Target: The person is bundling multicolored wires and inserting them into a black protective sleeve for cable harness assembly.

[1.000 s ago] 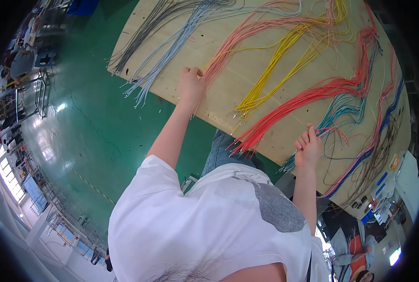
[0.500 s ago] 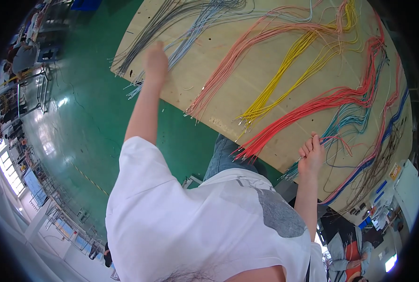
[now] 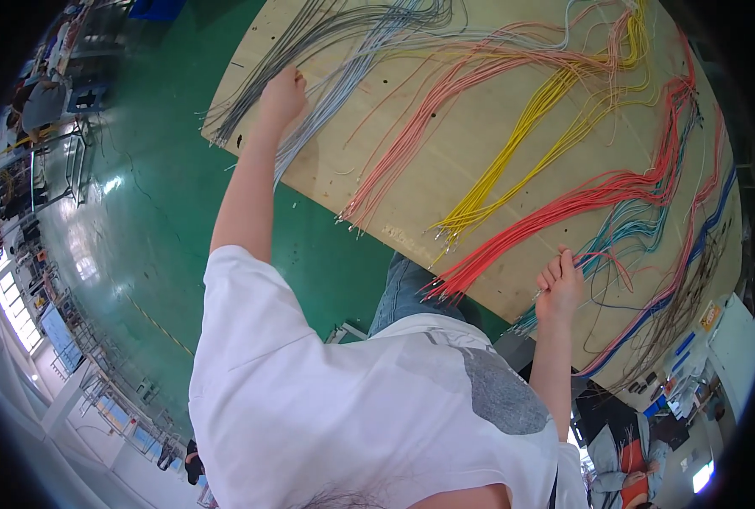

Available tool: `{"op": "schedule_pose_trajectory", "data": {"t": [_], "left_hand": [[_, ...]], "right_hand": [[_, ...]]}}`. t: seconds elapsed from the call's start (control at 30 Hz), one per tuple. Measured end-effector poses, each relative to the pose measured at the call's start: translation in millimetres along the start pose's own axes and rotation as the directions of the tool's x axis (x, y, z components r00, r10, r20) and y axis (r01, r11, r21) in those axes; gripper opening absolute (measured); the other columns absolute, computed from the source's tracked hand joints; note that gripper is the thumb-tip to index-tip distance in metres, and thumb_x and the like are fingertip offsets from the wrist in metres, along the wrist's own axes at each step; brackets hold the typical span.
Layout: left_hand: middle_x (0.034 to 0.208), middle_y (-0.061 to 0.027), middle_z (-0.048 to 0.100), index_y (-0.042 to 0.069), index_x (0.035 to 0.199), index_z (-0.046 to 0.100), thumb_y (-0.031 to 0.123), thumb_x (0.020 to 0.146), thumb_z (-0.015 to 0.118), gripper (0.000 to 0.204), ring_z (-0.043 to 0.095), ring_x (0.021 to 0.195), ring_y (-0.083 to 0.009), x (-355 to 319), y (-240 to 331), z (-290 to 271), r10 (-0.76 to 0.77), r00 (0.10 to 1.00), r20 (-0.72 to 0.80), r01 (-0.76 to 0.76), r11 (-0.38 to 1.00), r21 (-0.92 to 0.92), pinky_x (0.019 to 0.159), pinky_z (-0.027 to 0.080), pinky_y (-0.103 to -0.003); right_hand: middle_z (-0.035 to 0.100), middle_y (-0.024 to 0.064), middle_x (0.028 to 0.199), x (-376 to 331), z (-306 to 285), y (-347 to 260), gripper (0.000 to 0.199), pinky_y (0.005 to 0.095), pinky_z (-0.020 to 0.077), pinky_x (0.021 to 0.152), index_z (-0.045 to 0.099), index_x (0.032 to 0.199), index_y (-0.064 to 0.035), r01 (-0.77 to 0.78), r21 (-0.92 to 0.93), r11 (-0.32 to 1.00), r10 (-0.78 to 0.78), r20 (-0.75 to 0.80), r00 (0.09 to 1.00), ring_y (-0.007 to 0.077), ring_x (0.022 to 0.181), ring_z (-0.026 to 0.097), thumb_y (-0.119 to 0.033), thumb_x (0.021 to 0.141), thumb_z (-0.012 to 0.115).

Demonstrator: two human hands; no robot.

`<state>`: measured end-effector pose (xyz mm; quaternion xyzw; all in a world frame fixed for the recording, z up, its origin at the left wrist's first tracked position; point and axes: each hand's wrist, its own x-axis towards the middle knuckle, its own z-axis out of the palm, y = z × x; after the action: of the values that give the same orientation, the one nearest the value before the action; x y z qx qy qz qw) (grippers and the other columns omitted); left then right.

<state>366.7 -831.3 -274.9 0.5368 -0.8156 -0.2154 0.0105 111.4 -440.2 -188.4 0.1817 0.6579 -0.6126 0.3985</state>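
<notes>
My left hand is closed over the board's left part, between the bundle of dark grey wires and the light blue-grey wires. Whatever its curled fingers hold, if anything, is hidden. My right hand is closed on a few red wires that loop out past its fingers. Teal wires run behind and beside this hand. A thick bundle of red wires lies to its left, the ends fanned toward the near edge.
Across the wooden board lie salmon-pink wires and yellow wires. Blue wires and brown wires run along the right side. Green floor shows beyond the near edge. Another person is at lower right.
My left hand has moved slightly up, and its blur has gone. A few salmon-pink wires now lie spread left of their bundle. My right hand keeps its grip on the red wires.
</notes>
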Motion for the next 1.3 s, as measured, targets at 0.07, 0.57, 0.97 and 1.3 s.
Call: {"op": "schedule_pose_trajectory", "data": {"t": [0.07,0.57,0.97,1.3], "left_hand": [[0.078,-0.0153,0.056,0.002,0.081,0.05,0.017,0.077,0.047,0.016,0.054,0.072,-0.0311,8,-4,-1,-0.09,0.993,0.081,0.1,0.986,-0.134,0.066,0.043,-0.039],[0.068,-0.0117,0.058,0.0,0.067,0.057,0.03,0.066,0.06,0.03,0.055,0.061,-0.0188,18,21,16,0.016,0.963,0.269,0.027,0.987,-0.156,0.057,0.042,-0.03],[0.054,0.0074,0.035,0.007,0.079,0.051,0.02,0.083,0.05,0.014,0.025,0.043,0.0006,-50,223,-120,0.521,0.673,0.525,0.436,0.295,-0.85,0.036,0.016,-0.016],[0.055,0.0018,0.041,0.006,0.076,0.046,0.018,0.083,0.048,0.014,0.03,0.042,-0.0048,-269,494,7,0.742,0.305,0.597,0.544,0.378,-0.749,0.037,0.021,-0.019]], "right_hand": [[0.024,-0.0052,0.052,-1,4,-2,0.015,0.0198,0.0183,0.038,0.047,0.089,-0.0056,0.006,-0.006,1.0,-0.006,-0.004,1.0,0.0037,0.042,0.021,-0.019,0.087,0.041],[0.025,-0.0057,0.052,1,12,3,0.015,0.0191,0.0194,0.038,0.046,0.09,-0.0062,-0.012,-0.033,0.999,0.013,0.004,1.0,0.0035,0.042,0.022,-0.021,0.087,0.042],[0.024,-0.0055,0.051,-29,-42,-16,0.021,0.0174,0.0159,0.035,0.05,0.089,-0.0043,-0.029,0.136,0.99,0.017,0.092,0.996,0.0027,0.04,0.02,-0.023,0.087,0.041],[0.036,-0.0051,0.054,-157,-171,-75,0.035,0.0163,0.0194,0.037,0.052,0.097,0.0046,0.182,0.111,0.977,-0.206,0.274,0.939,0.0014,0.042,0.028,-0.026,0.079,0.054]]}}
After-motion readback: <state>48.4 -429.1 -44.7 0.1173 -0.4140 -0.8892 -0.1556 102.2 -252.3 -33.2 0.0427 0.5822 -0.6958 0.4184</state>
